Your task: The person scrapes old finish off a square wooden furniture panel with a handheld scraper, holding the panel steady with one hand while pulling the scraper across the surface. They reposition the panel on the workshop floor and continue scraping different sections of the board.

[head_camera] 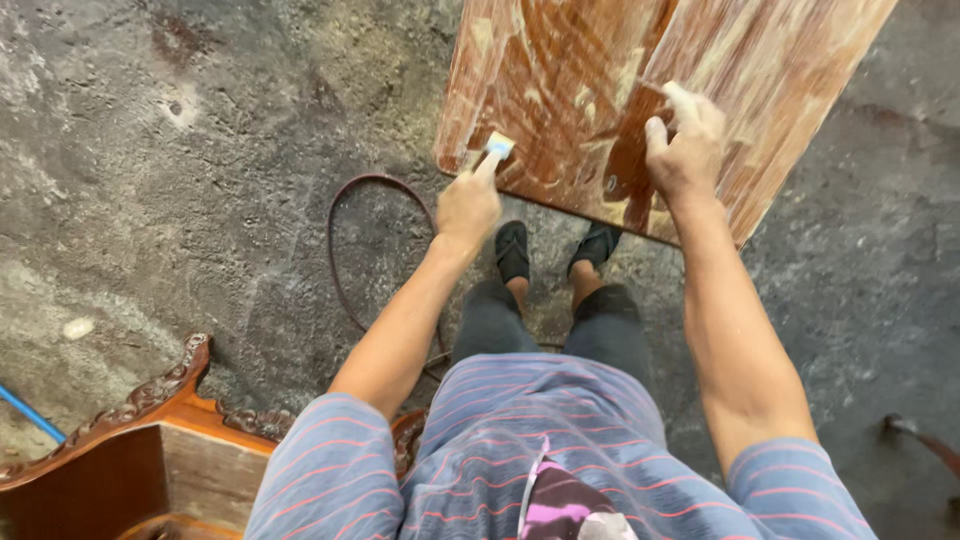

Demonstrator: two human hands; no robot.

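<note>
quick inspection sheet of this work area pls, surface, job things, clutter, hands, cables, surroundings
surface: rough grey concrete floor, stained and dusty
job's things: reddish wooden board smeared with pale filler; small putty scraper resting on its near edge
clutter: small pale lump on the floor at left
hands: left hand grips the scraper; right hand pressed flat on the board
cables: dark hose looped on the floor; blue tube at far left
surroundings: carved wooden furniture piece at lower left; person's sandalled feet below the board
</note>
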